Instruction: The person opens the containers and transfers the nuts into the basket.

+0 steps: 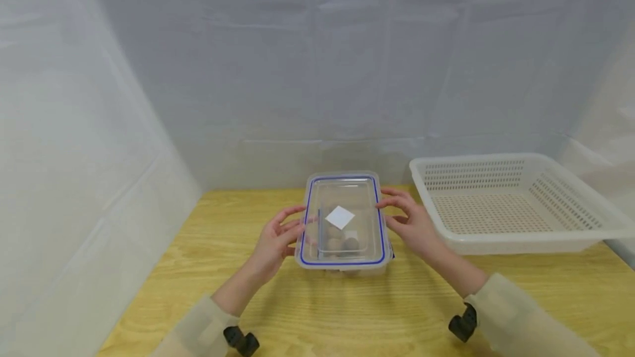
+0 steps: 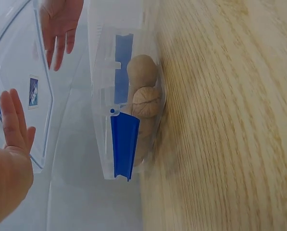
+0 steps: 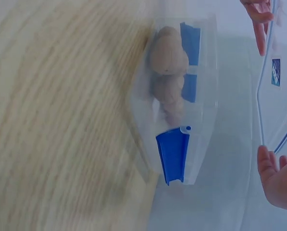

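Note:
A clear rectangular lid (image 1: 357, 197) with a blue seal and a small white label (image 1: 339, 217) is held by both hands. My left hand (image 1: 273, 241) grips its left edge, and some fingers show through the plastic. At the opposite edge, my right hand (image 1: 409, 222) holds it with fingertips and thumb. Both wrist views show the lid raised over a clear box (image 2: 102, 91), with a gap between them. Blue locking flaps (image 2: 124, 144) hang at the box's sides. Inside lie several round, brown, creased things (image 2: 146, 102).
A white perforated basket (image 1: 516, 244) stands on the right of the wooden table (image 1: 208, 269), close to my right hand. White sheeting (image 1: 317, 70) hangs behind the table and along its sides.

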A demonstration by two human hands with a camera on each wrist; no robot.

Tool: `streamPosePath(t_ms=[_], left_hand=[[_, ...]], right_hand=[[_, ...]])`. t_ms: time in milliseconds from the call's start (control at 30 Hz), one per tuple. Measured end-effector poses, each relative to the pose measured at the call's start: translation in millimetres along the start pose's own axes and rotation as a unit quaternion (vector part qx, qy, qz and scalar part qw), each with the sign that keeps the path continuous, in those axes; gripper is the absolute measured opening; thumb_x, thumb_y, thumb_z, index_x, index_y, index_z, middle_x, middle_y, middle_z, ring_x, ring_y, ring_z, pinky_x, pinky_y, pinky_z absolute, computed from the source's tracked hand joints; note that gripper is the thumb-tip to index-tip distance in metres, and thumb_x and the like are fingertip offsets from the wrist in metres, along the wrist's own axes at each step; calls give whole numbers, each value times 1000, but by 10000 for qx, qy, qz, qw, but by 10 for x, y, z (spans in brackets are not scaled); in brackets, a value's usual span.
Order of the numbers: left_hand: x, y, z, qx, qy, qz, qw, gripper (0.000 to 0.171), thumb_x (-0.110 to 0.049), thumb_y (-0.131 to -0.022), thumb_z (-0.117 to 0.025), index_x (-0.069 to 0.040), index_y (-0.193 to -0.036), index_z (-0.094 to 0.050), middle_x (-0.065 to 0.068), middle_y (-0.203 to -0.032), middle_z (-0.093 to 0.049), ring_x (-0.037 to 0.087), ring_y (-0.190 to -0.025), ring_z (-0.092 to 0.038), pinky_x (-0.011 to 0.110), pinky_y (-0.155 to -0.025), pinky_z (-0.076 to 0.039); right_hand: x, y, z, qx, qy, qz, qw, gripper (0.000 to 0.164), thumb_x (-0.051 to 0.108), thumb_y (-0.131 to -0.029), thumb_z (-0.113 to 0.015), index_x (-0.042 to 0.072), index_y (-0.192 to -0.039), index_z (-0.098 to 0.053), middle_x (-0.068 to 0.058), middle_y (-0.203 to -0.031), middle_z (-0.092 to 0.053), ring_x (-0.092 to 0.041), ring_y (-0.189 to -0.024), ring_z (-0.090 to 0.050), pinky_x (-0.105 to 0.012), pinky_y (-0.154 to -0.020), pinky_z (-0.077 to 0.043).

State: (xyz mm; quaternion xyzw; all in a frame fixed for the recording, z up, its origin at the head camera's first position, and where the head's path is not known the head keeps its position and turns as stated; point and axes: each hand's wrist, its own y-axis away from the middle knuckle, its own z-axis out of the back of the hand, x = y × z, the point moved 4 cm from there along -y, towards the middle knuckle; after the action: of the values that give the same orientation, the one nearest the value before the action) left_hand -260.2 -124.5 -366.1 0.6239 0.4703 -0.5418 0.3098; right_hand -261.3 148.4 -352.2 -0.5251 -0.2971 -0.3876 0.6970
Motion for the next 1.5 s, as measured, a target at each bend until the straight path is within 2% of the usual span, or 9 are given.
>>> streamPosePath(t_ms=[200,333,467,600,767,900,1067,1267,1500], left_hand=[[12,23,32,-199,-5,39,9998,44,0,-99,-51,2,-140,-37,3,-110,-69,18,-77,-69,36,-67,-58],[29,43,41,-216,93,90,9997,43,2,-99,-50,1,-140,-38,2,-108,-70,19,-77,-70,36,-67,-58],[33,72,63,-231,184,81,9995,43,2,-99,-50,0,-140,-38,2,-108,-70,19,-79,-70,37,-68,-58],[44,114,114,-293,145,141,9994,43,0,-99,-50,-1,-140,-37,3,-107,-69,19,-81,-69,37,-68,-58],[71,173,204,-428,40,229,9988,46,0,-99,-50,0,-142,-35,4,-109,-68,18,-80,-69,36,-68,-58],[60,220,305,-401,-85,181,9990,46,-2,-100,-51,1,-143,-33,3,-111,-68,17,-80,-69,35,-68,-57],[27,268,451,-235,-190,37,9995,44,-3,-100,-52,1,-141,-36,1,-112,-68,18,-81,-69,36,-68,-58],[-17,324,624,-53,-442,-119,9989,37,-4,-100,-52,-9,-135,-44,-1,-117,-68,20,-83,-70,36,-67,-58],[-90,389,823,139,-779,-168,9967,37,-3,-101,-50,-9,-137,-43,-2,-120,-66,21,-86,-70,38,-67,-58]], right_hand=[[-4,81,-109,175,-929,-363,9949,24,-8,-94,-47,-19,-114,-53,-34,-131,-46,-11,-105,-57,-25,-80,-50],[-2,112,-174,347,-1061,-410,9929,29,-5,-94,-50,-18,-120,-48,-36,-125,-48,-4,-99,-58,-23,-79,-50],[-11,132,-250,700,-1381,-426,9870,37,-9,-93,-53,-17,-127,-40,-39,-124,-50,-8,-99,-61,-25,-83,-51],[-44,150,-327,966,-1773,-823,9759,43,-5,-96,-52,-12,-134,-34,-38,-124,-52,-13,-93,-65,-30,-82,-53],[-68,160,-434,918,-1697,-1273,9729,45,-1,-97,-53,-5,-138,-35,-33,-122,-56,-15,-91,-64,-34,-85,-52],[-48,151,-546,919,-1730,-1397,9706,45,0,-97,-53,-4,-138,-35,-31,-120,-57,-17,-91,-63,-36,-86,-52],[-22,136,-691,919,-1824,-1304,9702,45,-2,-96,-53,-5,-137,-34,-31,-120,-57,-23,-93,-64,-33,-84,-51],[8,125,-854,935,-1831,-1377,9689,46,-4,-96,-52,-3,-138,-34,-30,-121,-56,-27,-99,-63,-31,-82,-52],[34,80,-1063,994,-2116,-1522,9603,48,-5,-96,-53,-1,-139,-34,-29,-125,-54,-33,-101,-63,-35,-86,-53]])
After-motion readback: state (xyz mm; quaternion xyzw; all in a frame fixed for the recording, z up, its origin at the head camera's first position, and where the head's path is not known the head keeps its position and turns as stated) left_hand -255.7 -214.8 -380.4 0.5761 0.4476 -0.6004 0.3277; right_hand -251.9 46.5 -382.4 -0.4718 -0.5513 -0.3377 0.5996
